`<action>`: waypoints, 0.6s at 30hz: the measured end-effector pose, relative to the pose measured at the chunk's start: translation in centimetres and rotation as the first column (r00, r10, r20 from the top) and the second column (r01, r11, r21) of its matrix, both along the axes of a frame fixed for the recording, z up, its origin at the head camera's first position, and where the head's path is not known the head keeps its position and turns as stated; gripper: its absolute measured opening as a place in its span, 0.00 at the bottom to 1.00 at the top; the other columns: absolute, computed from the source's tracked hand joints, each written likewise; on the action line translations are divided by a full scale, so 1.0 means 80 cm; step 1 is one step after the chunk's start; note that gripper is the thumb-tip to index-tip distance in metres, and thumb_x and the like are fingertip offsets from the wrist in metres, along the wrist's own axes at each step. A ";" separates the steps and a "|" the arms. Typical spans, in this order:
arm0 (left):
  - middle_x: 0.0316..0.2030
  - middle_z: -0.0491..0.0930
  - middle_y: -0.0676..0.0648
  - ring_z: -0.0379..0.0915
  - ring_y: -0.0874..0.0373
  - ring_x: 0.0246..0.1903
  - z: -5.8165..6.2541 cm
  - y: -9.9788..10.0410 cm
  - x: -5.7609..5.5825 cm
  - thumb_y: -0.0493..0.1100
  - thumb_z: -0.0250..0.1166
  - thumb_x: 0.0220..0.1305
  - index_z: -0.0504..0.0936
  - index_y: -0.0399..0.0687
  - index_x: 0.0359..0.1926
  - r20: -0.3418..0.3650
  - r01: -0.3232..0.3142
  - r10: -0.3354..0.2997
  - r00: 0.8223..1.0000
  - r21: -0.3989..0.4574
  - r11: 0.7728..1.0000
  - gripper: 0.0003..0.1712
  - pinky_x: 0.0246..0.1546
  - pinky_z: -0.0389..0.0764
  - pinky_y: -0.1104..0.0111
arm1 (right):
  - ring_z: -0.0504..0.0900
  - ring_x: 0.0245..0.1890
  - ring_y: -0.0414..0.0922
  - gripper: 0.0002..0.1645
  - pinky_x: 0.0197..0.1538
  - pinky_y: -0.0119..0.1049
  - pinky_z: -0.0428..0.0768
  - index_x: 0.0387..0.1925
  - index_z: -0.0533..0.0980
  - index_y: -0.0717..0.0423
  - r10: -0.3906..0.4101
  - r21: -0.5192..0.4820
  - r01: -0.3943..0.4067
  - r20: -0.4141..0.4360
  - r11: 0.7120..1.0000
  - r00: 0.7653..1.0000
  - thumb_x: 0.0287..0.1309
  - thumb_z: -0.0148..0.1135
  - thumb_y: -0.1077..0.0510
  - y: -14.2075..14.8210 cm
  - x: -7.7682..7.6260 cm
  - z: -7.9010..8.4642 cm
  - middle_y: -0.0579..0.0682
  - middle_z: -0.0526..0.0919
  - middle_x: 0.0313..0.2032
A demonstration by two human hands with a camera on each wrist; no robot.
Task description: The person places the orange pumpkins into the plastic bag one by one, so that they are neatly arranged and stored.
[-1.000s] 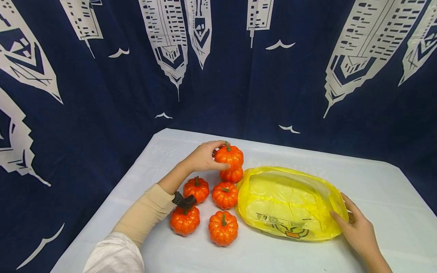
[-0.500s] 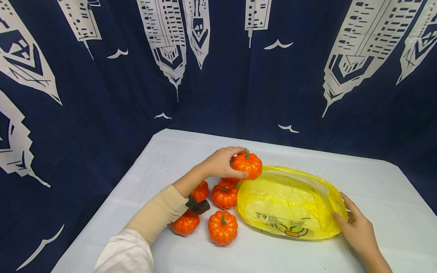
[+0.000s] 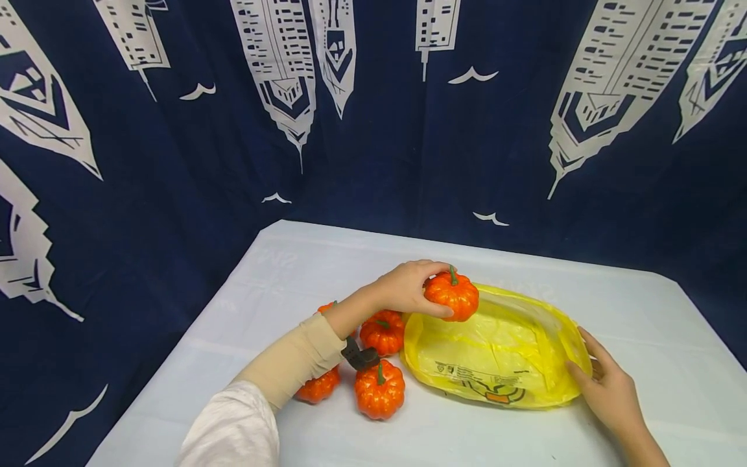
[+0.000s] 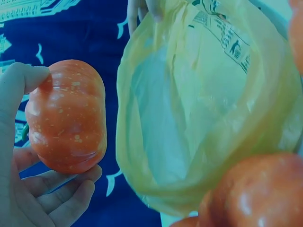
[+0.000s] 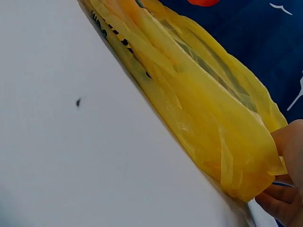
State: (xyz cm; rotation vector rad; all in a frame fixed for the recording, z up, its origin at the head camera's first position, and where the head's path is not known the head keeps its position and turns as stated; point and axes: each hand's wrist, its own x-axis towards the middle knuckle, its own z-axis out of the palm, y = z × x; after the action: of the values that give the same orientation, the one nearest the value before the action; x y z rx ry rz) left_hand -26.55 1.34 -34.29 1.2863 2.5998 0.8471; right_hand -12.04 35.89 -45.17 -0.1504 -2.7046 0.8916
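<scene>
The left hand (image 3: 408,287) curls thumb and fingers round a small orange pumpkin (image 3: 452,298), held upright with its green stem pointing to twelve o'clock, over the nine o'clock rim of the yellow plastic bag (image 3: 502,353). The bag lies on the white table (image 3: 280,272), its long axis running from nine to three o'clock and its mouth facing the pumpkin. The right hand (image 3: 609,389) pinches the bag's three o'clock end. The left wrist view looks straight into the gaping mouth, which the head view cannot show; the right wrist view shows fingers (image 5: 289,142) gripping bunched plastic. At eight o'clock from the bag sit more pumpkins (image 3: 379,389).
</scene>
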 end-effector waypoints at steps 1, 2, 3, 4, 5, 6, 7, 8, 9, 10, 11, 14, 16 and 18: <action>0.61 0.72 0.52 0.68 0.59 0.56 0.000 0.004 0.000 0.61 0.71 0.53 0.70 0.54 0.66 -0.004 0.007 -0.007 1.000 -0.005 1.000 0.41 0.52 0.74 0.70 | 0.75 0.47 0.74 0.39 0.44 0.66 0.75 0.74 0.52 0.59 0.002 -0.003 -0.002 0.002 1.000 1.000 0.67 0.57 0.60 0.000 0.000 0.000 0.77 0.68 0.55; 0.61 0.72 0.52 0.69 0.59 0.56 0.000 0.008 0.000 0.61 0.71 0.53 0.70 0.54 0.66 -0.007 0.015 -0.015 1.000 -0.009 1.000 0.41 0.52 0.74 0.70 | 0.74 0.47 0.74 0.40 0.45 0.66 0.75 0.75 0.52 0.59 0.001 -0.005 -0.001 0.006 1.000 1.000 0.67 0.56 0.59 0.000 0.000 0.000 0.77 0.68 0.55; 0.61 0.72 0.53 0.68 0.60 0.55 0.000 0.012 0.000 0.62 0.71 0.53 0.70 0.55 0.66 -0.009 0.022 -0.022 1.000 -0.011 1.000 0.41 0.52 0.74 0.71 | 0.74 0.48 0.74 0.40 0.45 0.66 0.75 0.75 0.52 0.59 0.000 -0.006 0.000 0.011 1.000 1.000 0.68 0.56 0.59 0.000 0.000 0.001 0.77 0.68 0.55; 0.61 0.72 0.53 0.68 0.60 0.55 0.000 0.016 0.000 0.62 0.71 0.53 0.70 0.55 0.66 -0.008 0.025 -0.025 1.000 -0.015 1.000 0.42 0.52 0.74 0.71 | 0.74 0.48 0.74 0.40 0.45 0.67 0.74 0.75 0.52 0.59 -0.001 -0.008 0.001 0.016 1.000 1.000 0.68 0.56 0.59 0.000 0.000 0.000 0.77 0.68 0.56; 0.61 0.72 0.53 0.68 0.61 0.55 0.000 0.019 0.001 0.62 0.71 0.52 0.70 0.55 0.66 -0.008 0.032 -0.032 0.999 -0.018 0.999 0.42 0.52 0.73 0.71 | 0.74 0.48 0.74 0.40 0.45 0.67 0.74 0.75 0.51 0.59 -0.003 -0.008 0.003 0.021 1.000 1.000 0.68 0.56 0.59 -0.001 0.000 0.000 0.77 0.68 0.56; 0.61 0.72 0.53 0.68 0.61 0.55 -0.001 0.023 0.001 0.62 0.71 0.52 0.70 0.55 0.66 -0.009 0.036 -0.036 0.999 -0.021 0.999 0.42 0.52 0.73 0.72 | 0.74 0.48 0.74 0.40 0.45 0.67 0.74 0.75 0.51 0.59 -0.005 -0.009 0.005 0.024 1.000 1.000 0.68 0.56 0.58 -0.001 -0.001 0.000 0.77 0.67 0.56; 0.60 0.73 0.53 0.68 0.61 0.55 -0.001 0.027 0.001 0.62 0.71 0.52 0.70 0.54 0.66 -0.013 0.041 -0.041 0.999 -0.022 0.999 0.43 0.52 0.73 0.72 | 0.74 0.48 0.74 0.40 0.45 0.66 0.75 0.75 0.51 0.59 -0.006 -0.008 0.007 0.027 1.000 1.000 0.68 0.56 0.58 -0.001 -0.001 0.000 0.77 0.67 0.56; 0.60 0.73 0.54 0.68 0.61 0.54 -0.001 0.031 0.001 0.63 0.71 0.52 0.69 0.54 0.66 -0.012 0.044 -0.045 0.999 -0.025 0.999 0.43 0.52 0.73 0.73 | 0.74 0.48 0.74 0.40 0.45 0.66 0.75 0.75 0.51 0.59 -0.008 -0.006 0.008 0.027 1.000 1.000 0.68 0.56 0.58 -0.001 -0.001 0.000 0.77 0.67 0.56; 0.59 0.73 0.54 0.68 0.62 0.54 -0.003 0.036 0.001 0.63 0.71 0.52 0.69 0.54 0.66 -0.012 0.047 -0.048 0.999 -0.030 0.998 0.43 0.51 0.73 0.73 | 0.74 0.48 0.74 0.40 0.45 0.66 0.75 0.75 0.51 0.59 -0.008 -0.005 0.008 0.027 1.000 1.000 0.68 0.56 0.58 0.000 -0.001 0.000 0.77 0.67 0.57; 0.59 0.73 0.54 0.68 0.62 0.53 -0.004 0.040 0.001 0.63 0.71 0.52 0.70 0.54 0.66 -0.013 0.050 -0.051 0.999 -0.034 0.998 0.43 0.51 0.72 0.74 | 0.74 0.48 0.74 0.40 0.45 0.66 0.75 0.75 0.51 0.59 -0.008 -0.004 0.008 0.027 1.000 1.000 0.68 0.56 0.58 0.000 -0.002 0.001 0.77 0.67 0.57; 0.58 0.74 0.54 0.68 0.62 0.52 -0.005 0.045 0.001 0.63 0.71 0.52 0.70 0.54 0.66 -0.014 0.055 -0.056 0.998 -0.037 0.998 0.42 0.51 0.72 0.74 | 0.74 0.48 0.74 0.40 0.45 0.66 0.75 0.75 0.51 0.59 -0.007 -0.004 0.007 0.027 1.000 1.000 0.68 0.56 0.58 0.000 -0.002 0.001 0.77 0.66 0.57; 0.57 0.74 0.55 0.68 0.64 0.51 -0.011 0.058 0.001 0.64 0.71 0.52 0.70 0.55 0.65 -0.007 0.064 -0.064 0.998 -0.058 0.996 0.42 0.51 0.70 0.76 | 0.73 0.49 0.74 0.40 0.46 0.67 0.74 0.75 0.50 0.58 -0.005 -0.010 0.005 0.026 1.000 1.000 0.68 0.56 0.57 0.001 -0.002 0.001 0.77 0.66 0.58; 0.57 0.74 0.56 0.68 0.64 0.51 -0.014 0.067 0.002 0.64 0.71 0.52 0.70 0.55 0.66 0.005 0.068 -0.068 0.998 -0.074 0.995 0.43 0.51 0.70 0.77 | 0.73 0.49 0.74 0.40 0.46 0.67 0.74 0.75 0.50 0.58 -0.006 -0.015 0.007 0.030 1.000 1.000 0.69 0.55 0.57 0.001 -0.001 0.001 0.77 0.65 0.58; 0.57 0.74 0.56 0.68 0.65 0.51 -0.018 0.074 0.004 0.65 0.72 0.51 0.70 0.55 0.67 0.018 0.070 -0.069 0.997 -0.089 0.994 0.44 0.49 0.70 0.77 | 0.72 0.50 0.74 0.40 0.46 0.68 0.73 0.75 0.50 0.58 -0.008 -0.020 0.009 0.041 1.000 0.999 0.69 0.55 0.56 0.000 -0.001 0.000 0.77 0.65 0.59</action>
State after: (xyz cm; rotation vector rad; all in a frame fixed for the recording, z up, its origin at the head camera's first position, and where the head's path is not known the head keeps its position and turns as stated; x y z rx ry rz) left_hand -26.21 7.25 -35.73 1.3321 2.5343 0.7172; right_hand -12.09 35.93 -45.15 -0.1858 -2.7314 0.9234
